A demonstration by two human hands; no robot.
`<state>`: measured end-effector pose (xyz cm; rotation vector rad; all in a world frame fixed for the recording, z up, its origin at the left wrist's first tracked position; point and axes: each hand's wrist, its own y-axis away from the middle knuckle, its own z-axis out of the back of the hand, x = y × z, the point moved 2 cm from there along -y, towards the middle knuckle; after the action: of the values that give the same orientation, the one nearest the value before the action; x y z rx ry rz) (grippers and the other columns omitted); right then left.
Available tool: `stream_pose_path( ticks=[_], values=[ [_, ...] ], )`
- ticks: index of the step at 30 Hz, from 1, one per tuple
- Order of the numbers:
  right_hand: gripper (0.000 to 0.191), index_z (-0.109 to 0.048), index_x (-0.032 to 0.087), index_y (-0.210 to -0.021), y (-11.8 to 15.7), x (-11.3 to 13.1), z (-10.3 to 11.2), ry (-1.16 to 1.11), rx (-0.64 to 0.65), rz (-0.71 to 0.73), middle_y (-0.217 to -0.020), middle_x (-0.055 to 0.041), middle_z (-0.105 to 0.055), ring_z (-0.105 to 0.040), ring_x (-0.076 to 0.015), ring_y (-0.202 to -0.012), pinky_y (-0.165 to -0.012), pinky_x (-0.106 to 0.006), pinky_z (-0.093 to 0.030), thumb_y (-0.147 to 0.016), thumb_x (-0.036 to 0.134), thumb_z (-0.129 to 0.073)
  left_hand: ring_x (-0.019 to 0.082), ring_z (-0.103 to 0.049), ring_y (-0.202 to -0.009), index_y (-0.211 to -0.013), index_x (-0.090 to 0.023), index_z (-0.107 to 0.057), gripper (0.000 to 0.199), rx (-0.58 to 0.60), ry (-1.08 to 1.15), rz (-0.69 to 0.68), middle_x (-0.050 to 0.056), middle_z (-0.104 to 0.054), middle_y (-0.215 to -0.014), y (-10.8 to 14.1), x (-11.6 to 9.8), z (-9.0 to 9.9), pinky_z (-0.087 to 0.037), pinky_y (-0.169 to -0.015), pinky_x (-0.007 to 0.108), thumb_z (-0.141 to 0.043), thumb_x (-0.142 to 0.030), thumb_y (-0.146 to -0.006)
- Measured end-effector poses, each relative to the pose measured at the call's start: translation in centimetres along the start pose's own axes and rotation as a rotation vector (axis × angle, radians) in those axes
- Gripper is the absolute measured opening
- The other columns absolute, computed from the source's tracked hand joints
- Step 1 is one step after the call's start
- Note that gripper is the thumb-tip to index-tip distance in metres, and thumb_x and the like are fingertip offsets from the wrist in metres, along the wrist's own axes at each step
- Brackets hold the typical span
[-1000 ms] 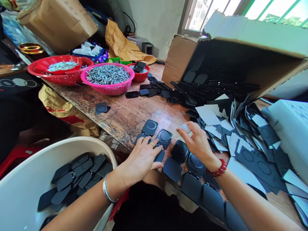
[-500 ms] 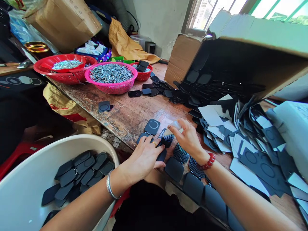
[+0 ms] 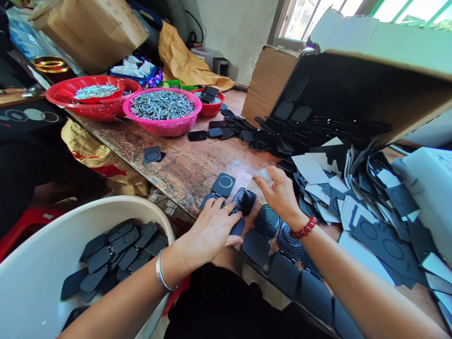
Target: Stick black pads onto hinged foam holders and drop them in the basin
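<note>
My left hand (image 3: 215, 225) lies palm down over black hinged square pads, its fingers apart and its fingertips touching the pad (image 3: 237, 227) at the table edge. Joined to that pad is a panel with ridged line pattern (image 3: 244, 201), which looks wet. Just above it my right hand (image 3: 277, 192) is closed around a translucent whitish squeeze bottle (image 3: 264, 178), tilted and partly hidden by the fingers. Left of the patterned panel lies a pad with a pale ring (image 3: 223, 184). To the right, more hinged pads (image 3: 256, 247) stand in a row, with similar patterned halves (image 3: 267, 221).
A white tub (image 3: 155, 205) with black pads stands at lower left. A pink basket (image 3: 162, 129) of small metal parts and red baskets (image 3: 95, 110) sit at the back. A cardboard box (image 3: 264, 87) spills black pieces; dark and white sheets (image 3: 367, 230) pile at right.
My right hand has moved slightly up and right with the bottle, uncovering more of the patterned panel. My left hand stays in place.
</note>
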<state>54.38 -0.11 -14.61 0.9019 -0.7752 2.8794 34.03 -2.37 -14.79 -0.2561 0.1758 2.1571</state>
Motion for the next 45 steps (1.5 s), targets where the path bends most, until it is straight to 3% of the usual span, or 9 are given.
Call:
stream_pose_path(
  ticks=[6,12,14,17,24,27,32,38,45],
  values=[
    [0.026,-0.046,0.023,-0.063,0.9,-0.5,1.4,-0.005,-0.013,-0.103,-0.062,0.0002,-0.049,-0.044,-0.0173,-0.064,-0.062,-0.032,-0.031,-0.081,0.036,-0.059,0.036,-0.045,-0.132,-0.13,-0.019,-0.061,0.056,0.025,0.006,0.008,0.013,-0.056,-0.142,-0.1,-0.2,0.3,-0.036,-0.106,0.05,-0.07,-0.05,-0.084],
    [0.027,-0.061,0.021,-0.083,3.6,-2.1,4.5,-0.477,-0.082,-0.542,-0.064,0.0025,-0.056,-0.051,-0.014,-0.057,-0.056,-0.03,-0.039,-0.077,0.046,-0.068,0.036,-0.046,-0.131,-0.13,-0.019,-0.061,0.054,-0.014,-0.012,-0.007,0.012,-0.056,-0.142,-0.1,0.1,-0.3,-0.037,-0.105,0.05,-0.07,-0.048,-0.084],
    [0.037,-0.063,0.022,-0.097,5.1,-2.5,5.8,-0.743,-0.117,-0.714,-0.071,0.0014,-0.062,-0.058,-0.0148,-0.06,-0.059,-0.031,-0.045,-0.072,0.047,-0.075,0.037,-0.046,-0.131,-0.13,-0.02,-0.061,0.056,-0.043,-0.038,-0.03,0.012,-0.056,-0.142,-0.2,0.6,-0.8,-0.038,-0.105,0.05,-0.072,-0.049,-0.083],
    [0.036,-0.064,0.02,-0.09,8.1,-2.5,8.1,-1.067,-0.093,-0.88,-0.082,-0.0028,-0.069,-0.066,-0.0165,-0.072,-0.068,-0.031,-0.053,-0.064,0.037,-0.083,0.039,-0.046,-0.132,-0.13,-0.022,-0.062,0.057,-0.089,-0.084,-0.066,0.013,-0.059,-0.139,-0.4,1.6,-1.8,-0.039,-0.104,0.053,-0.072,-0.052,-0.082],
    [0.031,-0.069,0.02,-0.088,16.2,-2.3,13.9,-1.341,-0.151,-0.915,-0.085,-0.002,-0.072,-0.07,-0.0178,-0.08,-0.079,-0.032,-0.056,-0.061,0.022,-0.083,0.039,-0.058,-0.122,-0.121,-0.03,-0.067,0.056,-0.372,-0.056,-0.195,0.011,-0.068,-0.127,-1.5,4.1,-3.7,-0.048,-0.096,0.058,-0.043,-0.069,-0.09],
    [0.034,-0.069,0.021,-0.094,19.9,-3.3,17.0,-1.177,-0.31,-0.839,-0.091,-0.0014,-0.072,-0.068,-0.0155,-0.081,-0.079,-0.029,-0.054,-0.063,0.024,-0.085,0.036,-0.064,-0.114,-0.114,-0.032,-0.068,0.047,-0.442,0.006,-0.296,0.007,-0.071,-0.118,-1.9,3.2,-3.4,-0.051,-0.096,0.054,-0.045,-0.066,-0.09],
    [0.034,-0.064,0.022,-0.09,26.9,-7.1,23.5,-0.518,-0.623,-0.748,-0.086,-0.0028,-0.071,-0.066,-0.0187,-0.079,-0.075,-0.032,-0.053,-0.067,0.039,-0.083,0.03,-0.066,-0.106,-0.112,-0.034,-0.064,0.036,-0.476,0.08,-0.317,0.003,-0.071,-0.111,-1.6,-1.0,-2.5,-0.055,-0.094,0.047,-0.044,-0.058,-0.094],
    [0.048,-0.054,0.024,-0.082,35.9,-12.9,31.3,0.298,-0.942,-0.873,-0.075,-0.0042,-0.064,-0.061,-0.0218,-0.067,-0.064,-0.038,-0.051,-0.057,0.059,-0.075,0.026,-0.067,-0.104,-0.111,-0.033,-0.065,0.031,-0.379,0.146,-0.352,0.002,-0.069,-0.112,-1.9,-4.9,-3.0,-0.056,-0.094,0.043,-0.05,-0.054,-0.093],
    [0.046,-0.046,0.028,-0.074,40.4,-16.7,33.5,0.466,-0.99,-1.006,-0.071,-0.005,-0.056,-0.058,-0.0292,-0.069,-0.071,-0.05,-0.047,-0.052,0.062,-0.069,0.024,-0.067,-0.103,-0.104,-0.027,-0.068,0.028,-0.404,0.218,-0.374,0.005,-0.07,-0.105,-2.7,-10.2,-3.3,-0.057,-0.091,0.039,-0.053,-0.048,-0.095]
  ],
)
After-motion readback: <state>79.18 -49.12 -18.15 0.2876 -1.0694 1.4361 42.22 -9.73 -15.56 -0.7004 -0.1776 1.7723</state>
